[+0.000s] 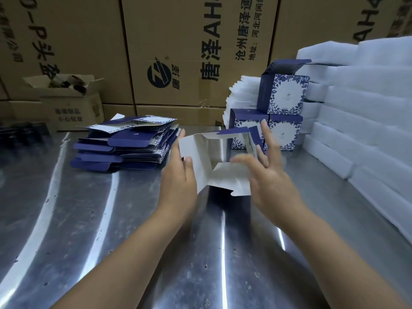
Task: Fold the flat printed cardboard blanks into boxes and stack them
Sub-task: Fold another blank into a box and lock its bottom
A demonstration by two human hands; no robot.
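Steel table (111, 219): bare forearms enter from 6 o'clock, and both hands meet just above the table at frame centre on one half-formed box (225, 175), whose unprinted white inside faces the camera, flaps loose, the tube open through to the far side. Left hand (178, 181): grips the box's left wall, thumb pressed on the inner face, fingers extended up the outer face. Right hand (269, 181): motion-blurred, fingers straight and spread against the box's right side, thumb reaching across the lower flap; not curled round anything. At 10 o'clock from the hands, near them on the table, an untidy stack of flat blanks (124, 148), navy with blue floral print. At 1 o'clock, just behind the held box, three finished boxes (286, 95): two side by side, one on top with its lid flap raised. At 3 o'clock, white foam sheets (367, 103) piled along the table's right edge. At 12 o'clock, a wall of brown cartons (178, 52) with black print; at 10 o'clock far, a small open carton (73, 103), contents unclear.
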